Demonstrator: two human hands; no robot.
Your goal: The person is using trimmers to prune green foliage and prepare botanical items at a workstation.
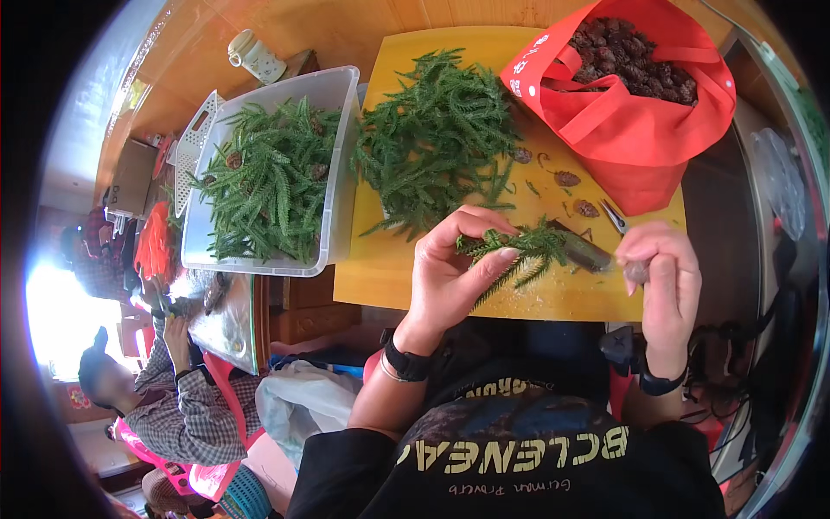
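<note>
Surface: yellow board (393, 259), smooth and flat, lying on a brown wooden tabletop (346, 26) under bright daylight.
Left hand: my left hand (450, 272) is curled, thumb and fingers pinching a green sprig (519, 251), wrist bent inward, a dark band on the wrist.
Sprig: feathery, needle-leaved, several short fronds fanning toward 3 o'clock; it sits at the board's near edge, between my two hands.
Right hand: my right hand (666, 277) is closed loosely around a small brown cone (637, 272), knuckles up, forearm coming in from 6 o'clock.
Pliers: small metal pliers (615, 218) lie just beyond my right hand at 12 o'clock, tips pointing away.
Loose cones: a few scaly brown cones (566, 179) are scattered on the board toward 1 o'clock of the sprig.
Heap: a loose pile of the same greenery (437, 138) lies at 11 o'clock.
Tub: a clear plastic tub (341, 130), square-walled, holds more fronds and cones, at 10 o'clock.
Bag: a red fabric bag (640, 138), soft and creased, full of dark cones, at 1 o'clock.
Nearby: a person in a checked shirt (186, 406) sits at 8 o'clock.
</note>
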